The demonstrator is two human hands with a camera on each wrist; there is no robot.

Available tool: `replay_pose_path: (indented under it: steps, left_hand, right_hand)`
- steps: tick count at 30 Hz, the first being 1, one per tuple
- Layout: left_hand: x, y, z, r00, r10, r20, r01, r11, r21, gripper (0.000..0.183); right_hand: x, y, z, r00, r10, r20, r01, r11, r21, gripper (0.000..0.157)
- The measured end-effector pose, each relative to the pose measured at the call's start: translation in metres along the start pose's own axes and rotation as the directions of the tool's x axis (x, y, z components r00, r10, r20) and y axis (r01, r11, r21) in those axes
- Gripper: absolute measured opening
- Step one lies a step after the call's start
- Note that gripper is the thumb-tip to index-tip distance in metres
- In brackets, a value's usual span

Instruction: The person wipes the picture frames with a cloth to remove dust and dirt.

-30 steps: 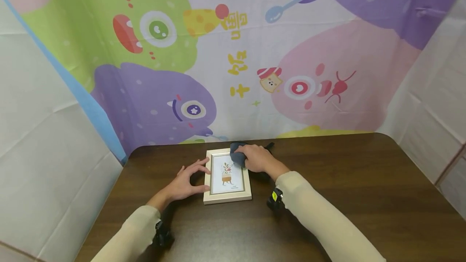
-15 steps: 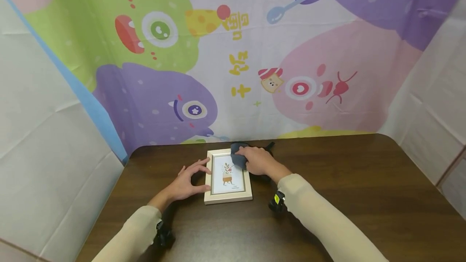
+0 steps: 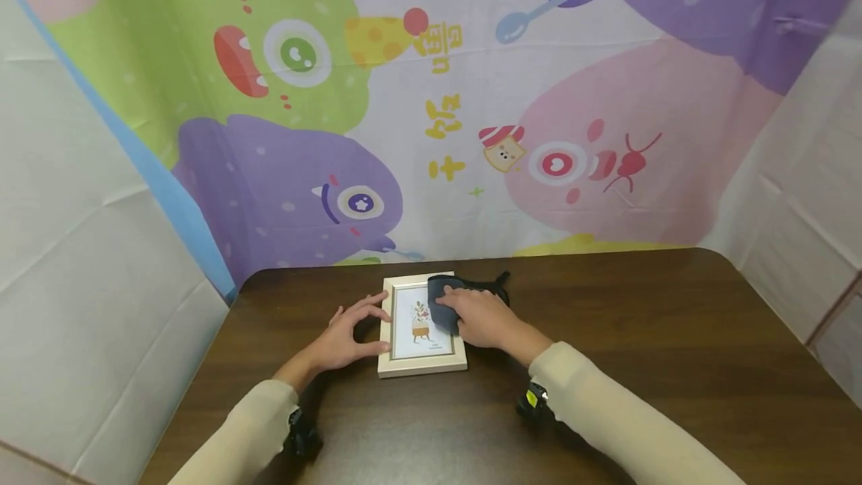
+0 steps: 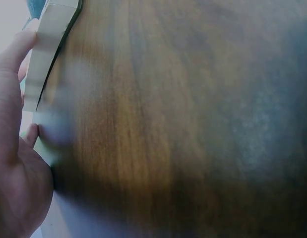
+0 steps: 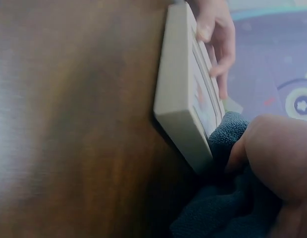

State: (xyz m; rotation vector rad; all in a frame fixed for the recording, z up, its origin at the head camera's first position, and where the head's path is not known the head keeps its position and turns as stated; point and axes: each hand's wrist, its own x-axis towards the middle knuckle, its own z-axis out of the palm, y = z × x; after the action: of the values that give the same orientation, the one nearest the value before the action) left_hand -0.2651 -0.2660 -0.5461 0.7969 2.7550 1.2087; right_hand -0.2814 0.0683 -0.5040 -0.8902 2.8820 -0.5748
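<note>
A cream picture frame [image 3: 420,367] lies flat on the table, its printed picture of a potted plant facing up. At its left border, my left hand [image 3: 343,337] rests thumb and fingertips, with the fingers spread. My right hand [image 3: 481,316] holds a dark blue-grey towelling cloth [image 3: 442,304] against the upper right part of the picture, covering that corner of the glass. The loose end of the cloth [image 5: 217,213] hangs past the frame's right side in the right wrist view. My left palm [image 4: 24,183] is seen beside the frame's edge in the left wrist view.
The dark brown wooden table [image 3: 640,335] reaches out on both sides. Behind it hangs a printed curtain [image 3: 458,223] with cartoon monsters. Pale sheets [image 3: 101,245] close off the left and right. A dark loop [image 3: 501,283] trails behind the right hand.
My right hand has slid the cloth from the frame's top right corner down along its right side, toward me. The left hand and the frame stay in place.
</note>
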Motion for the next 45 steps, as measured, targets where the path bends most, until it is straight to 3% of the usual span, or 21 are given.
replay_pose_path:
  steps: [5,8,11,12,15,21,26,29,36,41,45]
  left_hand:
    - [-0.004,0.015,-0.004,1.000,0.014,0.003,-0.014,0.999,-0.029,0.045]
    - [-0.005,0.029,-0.008,0.999,-0.025,0.024,0.026,0.999,-0.032,0.042]
    - [-0.004,0.035,-0.009,0.998,-0.056,0.036,0.057,0.998,-0.013,0.040]
    - [-0.003,0.038,-0.010,0.996,-0.071,0.048,0.072,0.997,-0.018,0.040]
    - [-0.002,0.031,-0.009,0.998,-0.051,0.037,0.052,0.998,-0.022,0.041]
    - [0.000,0.007,-0.001,1.000,0.023,-0.005,-0.023,1.000,-0.008,0.044]
    - [0.001,0.002,0.000,1.000,-0.012,0.012,0.013,1.000,-0.023,0.042]
    - [0.000,-0.001,0.000,0.999,-0.030,0.016,0.030,0.999,-0.030,0.042]
    - [0.000,0.001,-0.001,0.999,0.036,-0.015,-0.036,0.999,-0.003,0.044]
    - [-0.002,0.019,-0.005,1.000,0.018,-0.002,-0.018,0.999,-0.037,0.044]
    - [-0.004,0.031,-0.008,1.000,-0.005,0.012,0.005,0.999,-0.034,0.045]
  right_hand:
    - [-0.031,-0.031,-0.020,1.000,-0.008,0.023,0.008,1.000,0.013,0.053]
    - [-0.034,-0.025,-0.007,1.000,-0.019,0.021,0.020,0.999,-0.025,0.055]
    - [-0.043,-0.029,-0.006,1.000,-0.016,0.024,0.017,0.999,-0.043,0.054]
    - [-0.043,-0.021,0.004,0.999,-0.039,0.007,0.039,0.997,-0.066,0.053]
    - [-0.060,-0.041,-0.012,0.999,-0.029,0.020,0.030,0.998,-0.047,0.052]
    - [-0.080,-0.058,-0.020,0.999,-0.018,0.034,0.020,0.998,-0.058,0.055]
    - [-0.093,-0.064,-0.020,0.998,-0.041,0.050,0.044,0.997,-0.067,0.059]
    - [-0.098,-0.066,-0.021,0.996,-0.067,0.053,0.070,0.995,-0.069,0.061]
    - [-0.099,-0.065,-0.023,0.994,-0.095,0.056,0.099,0.993,-0.064,0.059]
    - [-0.097,-0.064,-0.027,0.993,-0.056,0.104,0.059,0.998,-0.026,0.056]
    - [-0.090,-0.053,-0.019,0.992,-0.097,0.084,0.099,0.995,-0.015,0.054]
